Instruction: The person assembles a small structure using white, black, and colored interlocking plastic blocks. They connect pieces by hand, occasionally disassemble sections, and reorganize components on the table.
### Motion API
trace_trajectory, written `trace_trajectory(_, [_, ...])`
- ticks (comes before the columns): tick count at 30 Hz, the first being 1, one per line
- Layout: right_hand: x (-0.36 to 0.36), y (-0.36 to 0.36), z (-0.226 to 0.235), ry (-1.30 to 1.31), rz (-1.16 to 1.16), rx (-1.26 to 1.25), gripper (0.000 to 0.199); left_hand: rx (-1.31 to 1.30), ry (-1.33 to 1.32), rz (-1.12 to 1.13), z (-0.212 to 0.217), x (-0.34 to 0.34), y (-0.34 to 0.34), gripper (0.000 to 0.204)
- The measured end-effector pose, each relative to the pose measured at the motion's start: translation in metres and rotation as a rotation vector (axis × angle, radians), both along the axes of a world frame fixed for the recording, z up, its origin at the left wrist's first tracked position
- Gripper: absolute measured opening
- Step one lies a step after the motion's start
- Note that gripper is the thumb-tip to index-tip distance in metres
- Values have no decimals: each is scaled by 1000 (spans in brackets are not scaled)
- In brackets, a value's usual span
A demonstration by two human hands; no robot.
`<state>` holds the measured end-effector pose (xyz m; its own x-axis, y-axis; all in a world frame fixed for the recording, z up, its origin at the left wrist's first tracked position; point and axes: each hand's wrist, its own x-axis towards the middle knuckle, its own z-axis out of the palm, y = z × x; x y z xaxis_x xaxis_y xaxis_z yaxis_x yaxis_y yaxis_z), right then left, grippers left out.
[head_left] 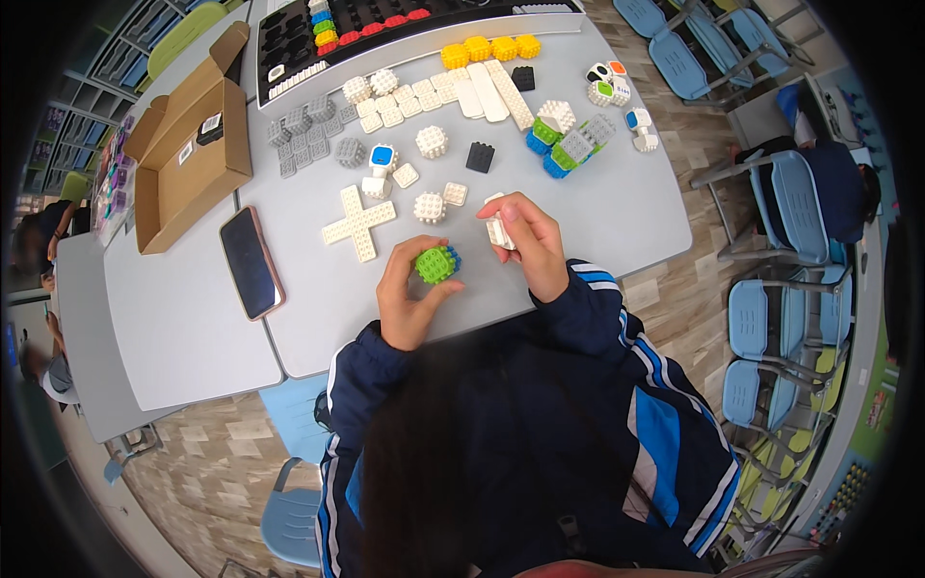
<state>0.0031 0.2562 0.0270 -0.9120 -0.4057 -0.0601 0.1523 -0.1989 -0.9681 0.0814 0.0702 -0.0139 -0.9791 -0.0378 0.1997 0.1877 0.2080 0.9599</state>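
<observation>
My left hand (407, 294) holds a small studded cube of green and blue blocks (437, 263) just above the grey table (597, 207). My right hand (528, 241) is closed on a white block piece (498, 229) a little to the right of the cube. The two pieces are apart. In front of my hands lie a white cross-shaped plate (357, 223), white studded cubes (429, 206) and a small white tile (455, 194).
A black phone (251, 262) lies to the left, beyond it an open cardboard box (189, 154). Grey, white, yellow and black blocks cover the far table, with a black sorting tray (356, 29) at the back. Blue chairs (785, 318) stand on the right.
</observation>
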Motion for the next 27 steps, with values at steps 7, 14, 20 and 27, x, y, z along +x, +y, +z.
trace_trajectory(7, [14, -5, 6, 43, -29, -15, 27, -204, 177, 118, 31, -4, 7, 60])
trace_trajectory(14, [45, -36, -2, 521, -228, -86, 18, -535, 415, 229, 53, -8, 33, 54])
trace_trajectory(20, [51, -38, 4, 300, -308, -275, 17, -594, 270, 141, 61, -6, 42, 31])
trace_trajectory(27, [51, -30, 1, 493, -273, -154, 19, -418, 260, 31, 71, -3, 37, 33])
